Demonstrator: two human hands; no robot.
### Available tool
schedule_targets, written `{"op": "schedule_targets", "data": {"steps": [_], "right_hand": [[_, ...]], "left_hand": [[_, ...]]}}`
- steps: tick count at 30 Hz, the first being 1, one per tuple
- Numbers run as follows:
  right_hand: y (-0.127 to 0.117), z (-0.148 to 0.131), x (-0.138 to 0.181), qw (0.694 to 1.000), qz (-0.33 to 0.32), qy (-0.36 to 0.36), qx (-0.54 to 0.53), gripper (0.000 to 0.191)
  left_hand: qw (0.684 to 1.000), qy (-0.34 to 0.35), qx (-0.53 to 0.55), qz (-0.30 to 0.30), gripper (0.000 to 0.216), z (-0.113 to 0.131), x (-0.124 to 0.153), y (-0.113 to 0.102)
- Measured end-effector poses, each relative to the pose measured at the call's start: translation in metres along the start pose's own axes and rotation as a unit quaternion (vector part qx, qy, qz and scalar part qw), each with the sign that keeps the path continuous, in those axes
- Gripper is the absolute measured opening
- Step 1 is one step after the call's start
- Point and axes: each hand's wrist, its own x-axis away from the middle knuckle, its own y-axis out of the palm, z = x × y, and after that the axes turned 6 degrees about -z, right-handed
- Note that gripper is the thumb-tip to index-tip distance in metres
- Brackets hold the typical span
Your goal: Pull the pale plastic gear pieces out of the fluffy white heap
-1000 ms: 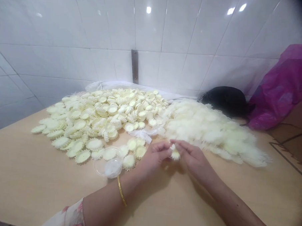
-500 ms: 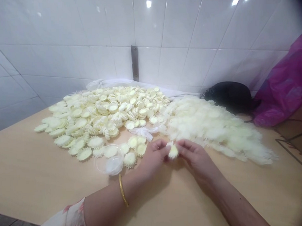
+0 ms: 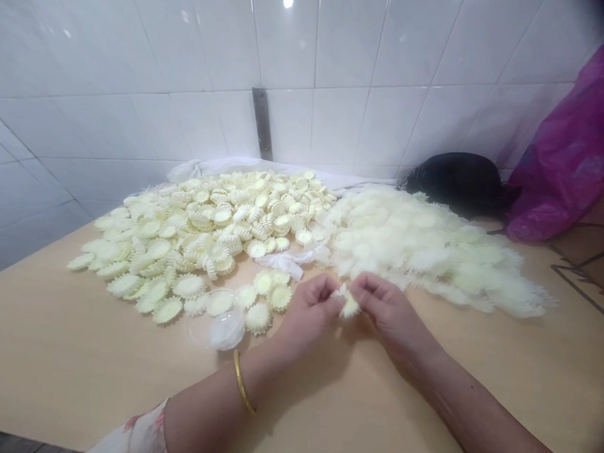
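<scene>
Between my two hands is a small pale-yellow flower-shaped piece with a frilled edge [image 3: 350, 304], folded or bunched so that its full outline is hidden. My left hand [image 3: 310, 313], with a gold bangle at the wrist, pinches its left side. The fingers of my right hand [image 3: 393, 312] pinch its right side. Left of my left hand lie several loose scalloped yellow discs [image 3: 258, 318] and a clear round container [image 3: 226, 330] with whitish stuff in it.
A large heap of scalloped yellow discs [image 3: 157, 249] covers the back left of the wooden table [image 3: 52, 351]. At right spreads a pile of thin, pale frilly pieces [image 3: 423, 248]. Behind it are a black object [image 3: 455, 180] and a magenta plastic bag [image 3: 563, 148]. White tiles [image 3: 174, 45] form the wall.
The held piece has turned slightly and its visible shape differs between my fingertips. Both hands keep their pinch. The view has shifted a little.
</scene>
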Motion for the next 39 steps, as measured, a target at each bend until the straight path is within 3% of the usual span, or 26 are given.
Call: {"op": "schedule_targets", "data": {"steps": [3,10,16,24,28,39], "right_hand": [[0.001,-0.003,0.002,0.999,0.023,0.012,0.043,0.040],[0.008,-0.004,0.003,0.997,-0.018,0.024,-0.077,0.039],[0.003,0.000,0.001,0.994,0.002,0.068,-0.082,0.041],[0.001,-0.003,0.003,0.989,-0.114,0.025,-0.091,0.024],[-0.002,-0.002,0.001,0.985,-0.143,0.015,-0.091,0.025],[-0.004,0.002,0.000,0.991,-0.098,0.030,-0.081,0.033]], "left_hand": [[0.999,0.011,-0.036,-0.019,0.016,-0.002,0.000,-0.001],[0.996,0.015,-0.085,-0.017,0.024,-0.003,0.000,0.001],[0.998,-0.036,-0.002,-0.046,0.017,0.000,0.004,0.005],[0.996,-0.027,0.084,-0.018,0.026,0.000,-0.001,0.002],[0.993,-0.028,0.109,-0.023,0.029,-0.003,-0.001,0.005],[0.984,-0.084,0.153,-0.022,0.021,-0.005,-0.003,0.000]]}}
